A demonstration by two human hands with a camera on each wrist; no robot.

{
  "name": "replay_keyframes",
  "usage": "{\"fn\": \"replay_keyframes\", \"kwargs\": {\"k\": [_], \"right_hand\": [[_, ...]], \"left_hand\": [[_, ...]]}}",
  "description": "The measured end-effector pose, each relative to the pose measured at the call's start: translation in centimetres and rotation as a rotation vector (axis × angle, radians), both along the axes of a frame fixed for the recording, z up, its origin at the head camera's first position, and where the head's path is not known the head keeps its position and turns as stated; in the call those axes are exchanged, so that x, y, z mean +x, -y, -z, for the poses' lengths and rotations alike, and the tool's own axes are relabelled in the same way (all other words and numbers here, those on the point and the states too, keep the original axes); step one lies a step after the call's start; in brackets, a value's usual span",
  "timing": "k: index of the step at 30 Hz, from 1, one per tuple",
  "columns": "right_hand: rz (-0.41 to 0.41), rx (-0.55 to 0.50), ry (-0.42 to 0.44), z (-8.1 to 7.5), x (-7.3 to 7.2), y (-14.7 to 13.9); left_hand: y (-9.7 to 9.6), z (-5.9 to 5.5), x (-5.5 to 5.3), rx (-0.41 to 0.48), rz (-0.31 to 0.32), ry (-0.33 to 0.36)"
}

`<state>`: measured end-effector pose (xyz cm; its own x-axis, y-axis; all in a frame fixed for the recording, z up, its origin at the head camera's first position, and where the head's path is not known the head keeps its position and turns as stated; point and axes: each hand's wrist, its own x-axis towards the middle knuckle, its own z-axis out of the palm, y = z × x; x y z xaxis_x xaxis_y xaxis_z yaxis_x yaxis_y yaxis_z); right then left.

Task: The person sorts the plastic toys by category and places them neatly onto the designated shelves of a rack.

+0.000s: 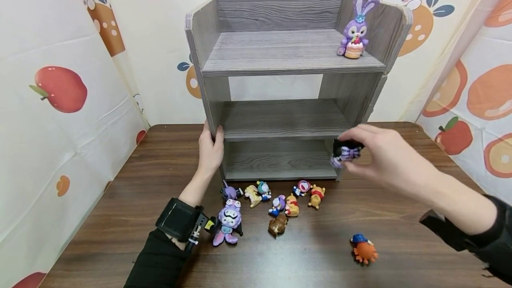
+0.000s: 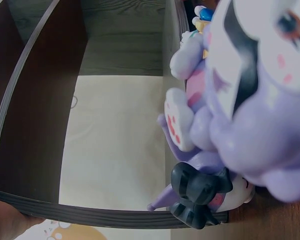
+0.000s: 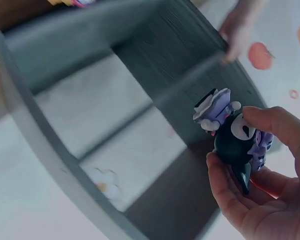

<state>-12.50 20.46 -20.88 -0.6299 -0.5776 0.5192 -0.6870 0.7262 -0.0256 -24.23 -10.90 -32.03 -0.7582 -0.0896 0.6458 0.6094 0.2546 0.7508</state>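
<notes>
While a printed cloth (image 1: 80,181) with a red apple hangs at the far left, the left hand (image 1: 210,152) grips the left side panel of a grey wood-grain shelf unit (image 1: 280,52), its thumb on the near side of the panel's front edge. Just right of that wrist, on the brown table (image 1: 312,248), lies a large lilac figurine (image 1: 230,221) with pink feet, and beyond it a small purple figure (image 1: 230,191) with a dark bow. Next along, near the unit's base, come a pale yellow figure (image 1: 252,195) and a teal-capped one (image 1: 264,190) side by side, then a shiny brown piece (image 1: 278,225) nearer the front, with a purple-and-blue figure (image 1: 277,206) and a yellow bear (image 1: 292,206) behind it. Farther right lie a pink-hooded figure (image 1: 302,188) and a red-shirted bear (image 1: 317,196). The black-and-purple figurine (image 1: 346,151) is off the table — pinched between the thumb and fingers of the right hand (image 1: 385,148), before the unit's lower right side. Above it, a purple rabbit (image 1: 354,32) with a cake stands at the right end of the top shelf; nearer the front, an orange crab-like toy (image 1: 365,251) with a blue top lies well apart from the others.
</notes>
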Motion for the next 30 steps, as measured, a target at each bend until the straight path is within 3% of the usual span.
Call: {"fn": "replay_keyframes", "kwargs": {"k": [4,9,15,18,23,30], "right_hand": [[-0.011,0.022,-0.064,-2.7,-0.5,0.2],[0.003,0.068,-0.074,-5.3,-3.0,-1.1],[0.115,0.119,-0.127,-9.0,-5.6,-1.2],[0.192,0.13,-0.122,-10.8,-6.2,0.0],[0.241,0.162,-0.089,-12.5,-7.8,1.5],[0.272,0.19,-0.033,-13.2,-10.5,2.7]], "left_hand": [[0.0,0.1,-0.1,0.002,0.007,0.011],[0.1,0.0,-0.1,0.003,0.004,0.012],[0.1,0.0,-0.2,-0.004,-0.009,-0.002],[0.1,-0.1,-0.1,-0.002,-0.003,-0.003],[0.0,0.0,-0.1,-0.005,-0.012,0.004],[0.0,0.0,0.1,-0.006,-0.002,-0.001]]}}
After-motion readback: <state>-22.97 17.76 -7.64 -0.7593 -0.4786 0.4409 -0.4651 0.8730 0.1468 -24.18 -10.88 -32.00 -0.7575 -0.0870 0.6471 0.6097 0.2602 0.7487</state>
